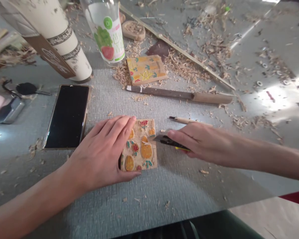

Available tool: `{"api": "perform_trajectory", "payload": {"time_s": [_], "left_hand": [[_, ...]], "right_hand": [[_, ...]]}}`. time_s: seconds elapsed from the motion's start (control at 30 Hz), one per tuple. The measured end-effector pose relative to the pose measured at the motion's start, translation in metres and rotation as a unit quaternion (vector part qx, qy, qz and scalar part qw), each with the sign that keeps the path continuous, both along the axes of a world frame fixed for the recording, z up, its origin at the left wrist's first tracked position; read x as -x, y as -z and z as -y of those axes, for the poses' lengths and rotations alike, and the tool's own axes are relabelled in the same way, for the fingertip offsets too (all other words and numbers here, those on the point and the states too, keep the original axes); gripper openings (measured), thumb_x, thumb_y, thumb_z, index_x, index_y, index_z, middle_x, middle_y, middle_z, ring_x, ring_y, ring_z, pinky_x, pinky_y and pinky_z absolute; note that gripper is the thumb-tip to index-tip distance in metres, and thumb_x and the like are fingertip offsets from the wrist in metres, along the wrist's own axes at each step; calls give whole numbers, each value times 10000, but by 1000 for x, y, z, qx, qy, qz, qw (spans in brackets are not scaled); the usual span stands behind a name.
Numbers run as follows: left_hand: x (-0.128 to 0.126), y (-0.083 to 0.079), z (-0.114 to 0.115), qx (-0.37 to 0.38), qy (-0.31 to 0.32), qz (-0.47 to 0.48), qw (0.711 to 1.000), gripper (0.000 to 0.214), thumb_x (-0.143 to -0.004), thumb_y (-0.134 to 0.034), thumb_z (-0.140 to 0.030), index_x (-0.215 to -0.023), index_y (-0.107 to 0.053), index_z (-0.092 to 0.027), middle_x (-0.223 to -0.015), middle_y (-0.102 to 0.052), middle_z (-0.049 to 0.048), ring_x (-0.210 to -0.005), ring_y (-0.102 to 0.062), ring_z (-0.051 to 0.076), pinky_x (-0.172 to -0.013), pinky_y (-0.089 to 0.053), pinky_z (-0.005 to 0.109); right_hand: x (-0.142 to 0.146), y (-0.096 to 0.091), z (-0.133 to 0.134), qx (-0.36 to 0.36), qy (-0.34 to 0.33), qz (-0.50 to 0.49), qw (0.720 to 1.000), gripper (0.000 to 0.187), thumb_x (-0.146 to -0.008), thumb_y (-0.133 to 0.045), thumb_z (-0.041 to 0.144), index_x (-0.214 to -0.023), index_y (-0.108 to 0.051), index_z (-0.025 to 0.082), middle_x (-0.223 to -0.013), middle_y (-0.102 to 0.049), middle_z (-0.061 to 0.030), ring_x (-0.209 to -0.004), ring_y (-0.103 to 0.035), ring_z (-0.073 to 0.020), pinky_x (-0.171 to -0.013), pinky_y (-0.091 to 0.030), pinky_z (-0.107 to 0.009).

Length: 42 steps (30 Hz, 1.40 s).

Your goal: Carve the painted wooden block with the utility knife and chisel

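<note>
A small square wooden tile [142, 147] painted with fruit shapes lies on the grey mat [149, 199]. My left hand [106, 151] rests flat on its left part, fingers stretched over the top edge and thumb along the bottom edge. My right hand [199, 142] is closed around a utility knife [166, 140] with a black and yellow body. The blade tip touches the tile's right edge.
A dark phone [68, 114] lies left of the tile. A long knife with a wooden handle [179, 95], a second painted tile [146, 69], a pencil [183, 120], a bottle [106, 30] and a paper cup [57, 39] are behind. Wood shavings [189, 66] litter the table.
</note>
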State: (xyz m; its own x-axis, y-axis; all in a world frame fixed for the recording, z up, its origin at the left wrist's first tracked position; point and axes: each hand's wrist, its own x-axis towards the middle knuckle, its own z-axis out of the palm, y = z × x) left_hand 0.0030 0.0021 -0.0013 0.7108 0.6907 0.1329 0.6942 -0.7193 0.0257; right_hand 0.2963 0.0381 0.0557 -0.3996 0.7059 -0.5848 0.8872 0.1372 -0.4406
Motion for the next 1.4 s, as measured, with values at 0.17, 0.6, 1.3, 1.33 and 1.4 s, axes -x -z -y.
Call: {"api": "perform_trajectory", "payload": {"time_s": [0.17, 0.6, 1.3, 1.33, 1.4], "left_hand": [[0, -2, 1, -2, -1, 9, 1000, 1285, -797, -697, -869, -1596, -414, 97, -1499, -606, 317, -1344, -604, 453, -1147, -484, 562], [0, -2, 1, 11, -8, 11, 1000, 1241, -830, -674, -843, -1613, -399, 80, -1519, -594, 317, -1383, -592, 457, -1177, -456, 564], [0, -2, 1, 30, -11, 19, 999, 1229, -833, -689, -834, -1628, -385, 52, -1537, -585, 323, -1416, -574, 469, -1199, -444, 586], [0, -3, 1, 31, -11, 19, 999, 1226, -838, -681, -837, -1627, -383, 54, -1535, -586, 325, -1418, -573, 470, -1200, -443, 589], [0, -3, 2, 30, -10, 18, 999, 1228, -843, -672, -840, -1624, -383, 63, -1527, -591, 329, -1411, -575, 469, -1197, -446, 591]], "right_hand": [[-3, 4, -7, -90, -58, -1, 994, 707, -1127, -224, 691, -692, -545, 237, -532, -512, 12, -460, -438, -117, -541, -288, -325], [0, 6, -8, -110, -95, 21, 989, 689, -1149, -255, 632, -736, -634, 230, -563, -560, 5, -481, -456, -116, -550, -284, -308], [-3, 3, -4, -106, -78, 17, 991, 726, -1135, -233, 695, -774, -662, 233, -602, -581, -1, -523, -453, -133, -580, -267, -332], [-2, 4, -4, -109, -77, 23, 991, 738, -1131, -223, 704, -773, -662, 231, -598, -577, -4, -522, -445, -134, -580, -263, -333], [0, 5, -4, -116, -81, 30, 989, 750, -1128, -214, 710, -764, -662, 230, -592, -572, -9, -521, -432, -136, -578, -255, -332]]}}
